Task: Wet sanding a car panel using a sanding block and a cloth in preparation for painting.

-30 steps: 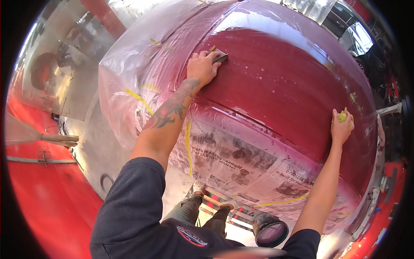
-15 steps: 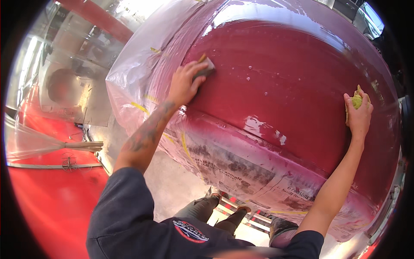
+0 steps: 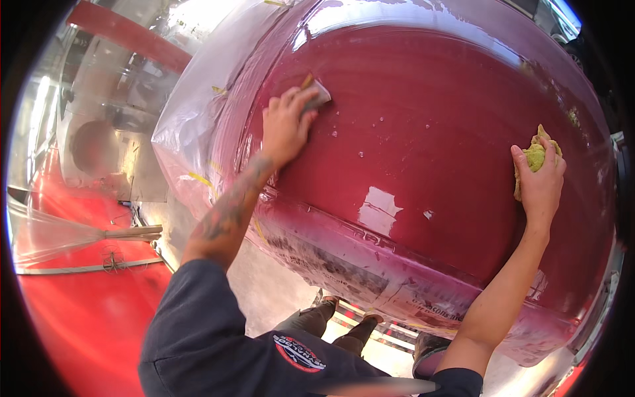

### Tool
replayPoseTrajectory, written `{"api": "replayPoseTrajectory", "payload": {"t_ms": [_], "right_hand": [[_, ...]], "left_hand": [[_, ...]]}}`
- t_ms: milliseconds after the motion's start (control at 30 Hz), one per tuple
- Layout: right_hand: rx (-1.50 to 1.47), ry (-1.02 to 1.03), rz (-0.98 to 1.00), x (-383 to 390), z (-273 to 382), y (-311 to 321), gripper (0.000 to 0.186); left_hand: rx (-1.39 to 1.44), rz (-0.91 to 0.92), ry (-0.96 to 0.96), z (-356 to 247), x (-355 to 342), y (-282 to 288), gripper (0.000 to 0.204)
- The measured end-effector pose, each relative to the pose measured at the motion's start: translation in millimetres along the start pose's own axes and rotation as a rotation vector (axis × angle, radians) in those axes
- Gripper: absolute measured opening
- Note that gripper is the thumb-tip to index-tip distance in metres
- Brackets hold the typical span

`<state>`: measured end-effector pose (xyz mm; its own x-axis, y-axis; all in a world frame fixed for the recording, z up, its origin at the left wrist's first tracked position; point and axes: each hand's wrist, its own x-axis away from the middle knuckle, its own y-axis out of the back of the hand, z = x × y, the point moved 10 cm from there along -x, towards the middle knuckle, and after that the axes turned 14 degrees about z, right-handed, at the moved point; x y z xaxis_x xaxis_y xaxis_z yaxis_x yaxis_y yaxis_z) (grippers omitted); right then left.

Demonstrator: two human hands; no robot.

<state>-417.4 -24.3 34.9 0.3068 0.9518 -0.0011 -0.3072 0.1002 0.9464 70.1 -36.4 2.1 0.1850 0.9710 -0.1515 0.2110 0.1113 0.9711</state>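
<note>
Red panel (image 3: 417, 172): left hand (image 3: 284, 129) gripped a block (image 3: 319, 96), right hand (image 3: 543, 182) a cloth (image 3: 535, 157); rubbing seemed the step, next needing even pressure.

Red beam (image 3: 129, 36) slants across upper left. Below it: red surface (image 3: 92, 317), pale strip (image 3: 73, 270) running across, round wire piece (image 3: 114, 261) on it, clear plastic (image 3: 56, 233) gathered around a few sticks (image 3: 137, 233). Grey floor (image 3: 261, 291) mid-bottom, slatted rack (image 3: 390, 341) beyond it, dark bucket (image 3: 428, 347) just right of rack, partly hidden. Dark vehicle (image 3: 563, 47) upper right, mostly cut off
</note>
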Motion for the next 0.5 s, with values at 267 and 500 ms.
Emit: {"api": "replayPoseTrajectory", "payload": {"t_ms": [267, 500], "right_hand": [[0.012, -0.009, 0.006, 4.0, 5.6, 0.2, 0.069], [-0.024, -0.004, 0.034, 4.5, 14.9, 3.2, 0.068]], "left_hand": [[0.063, 0.1, -0.293, -27.3, -20.3, 6.6, 0.043], [-0.008, -0.018, 0.03, 15.4, -139.4, -17.1, 0.037]]}}
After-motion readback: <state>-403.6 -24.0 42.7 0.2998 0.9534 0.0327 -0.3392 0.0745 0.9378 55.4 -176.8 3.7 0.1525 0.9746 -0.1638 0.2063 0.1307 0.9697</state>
